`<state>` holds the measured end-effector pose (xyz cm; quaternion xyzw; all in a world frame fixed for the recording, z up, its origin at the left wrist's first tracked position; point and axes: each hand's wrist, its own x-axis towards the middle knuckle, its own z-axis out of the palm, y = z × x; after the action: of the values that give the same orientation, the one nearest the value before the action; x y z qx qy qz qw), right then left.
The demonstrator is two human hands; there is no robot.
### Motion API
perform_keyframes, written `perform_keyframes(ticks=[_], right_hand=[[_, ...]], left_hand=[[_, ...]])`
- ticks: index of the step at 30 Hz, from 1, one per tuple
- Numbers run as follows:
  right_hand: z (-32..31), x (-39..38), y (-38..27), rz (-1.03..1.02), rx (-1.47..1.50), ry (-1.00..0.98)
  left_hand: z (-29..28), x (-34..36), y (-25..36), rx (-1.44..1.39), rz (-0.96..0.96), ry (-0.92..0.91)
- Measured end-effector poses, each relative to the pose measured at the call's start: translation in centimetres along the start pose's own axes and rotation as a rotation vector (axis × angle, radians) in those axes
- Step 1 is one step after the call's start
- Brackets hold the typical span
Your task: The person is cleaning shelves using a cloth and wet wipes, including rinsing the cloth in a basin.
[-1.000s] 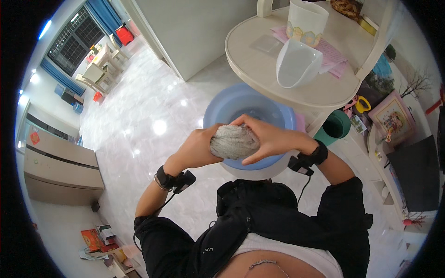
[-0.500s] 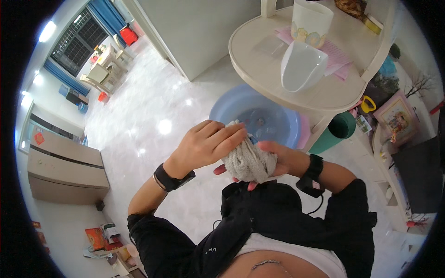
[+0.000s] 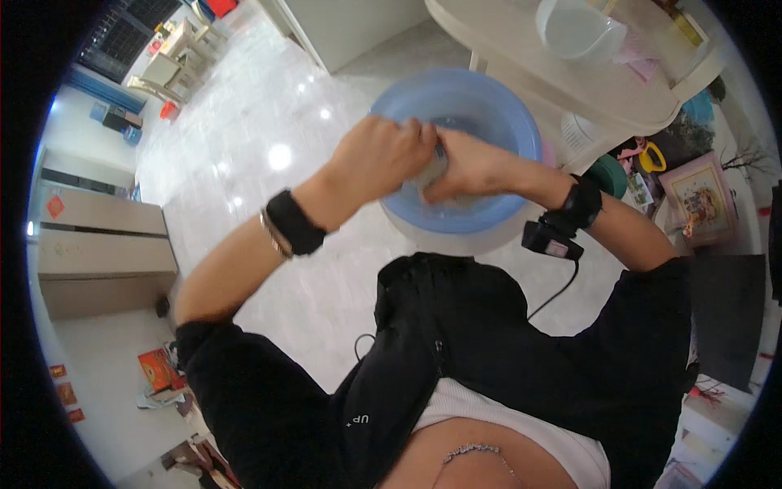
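Note:
Both hands are over a round blue basin (image 3: 515, 114) that stands low in front of me. My left hand (image 3: 384, 155) is a closed fist around a greyish, wrung-up cloth (image 3: 430, 173). From the other side my right hand (image 3: 471, 163) wraps the same cloth, its fingers close to the left ones. Only a small piece of the cloth shows between the hands, and it is blurred by motion. The basin's bottom is partly hidden by my hands.
Right of the basin stands a cream rounded shelf (image 3: 562, 90) with a white scoop-shaped container (image 3: 577, 31) and pink paper (image 3: 639, 61). Below it are a green bin (image 3: 607, 175) and a framed picture (image 3: 705, 200). A beige cabinet (image 3: 106, 240) is far left.
Both hands have moved forward, away from my body, to over the basin with the cloth. The bunched cloth is now squeezed between the fists. The view has shifted, too.

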<state>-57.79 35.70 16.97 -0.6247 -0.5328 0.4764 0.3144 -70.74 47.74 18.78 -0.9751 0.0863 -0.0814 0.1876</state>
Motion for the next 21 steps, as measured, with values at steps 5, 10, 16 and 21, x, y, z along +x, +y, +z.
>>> perform_keyframes(ticks=[5, 10, 16, 21], right_hand=[[0.0, 2.5, 2.4, -0.192, -0.21, 0.46], [-0.3, 3.8, 3.5, -0.175, -0.357, 0.535], [-0.6, 4.4, 4.5, -0.238, -0.385, 0.568], [-1.5, 3.2, 3.5, -0.217, -0.452, 0.546]], left_hand=[[0.6, 3.3, -1.6, 0.067, 0.002, -0.093], [2.9, 4.0, -2.3, -0.034, -0.068, -0.062], [4.7, 4.2, -3.2, -0.147, -0.103, -0.031], [2.9, 4.5, -3.2, -0.226, -0.146, -0.131]])
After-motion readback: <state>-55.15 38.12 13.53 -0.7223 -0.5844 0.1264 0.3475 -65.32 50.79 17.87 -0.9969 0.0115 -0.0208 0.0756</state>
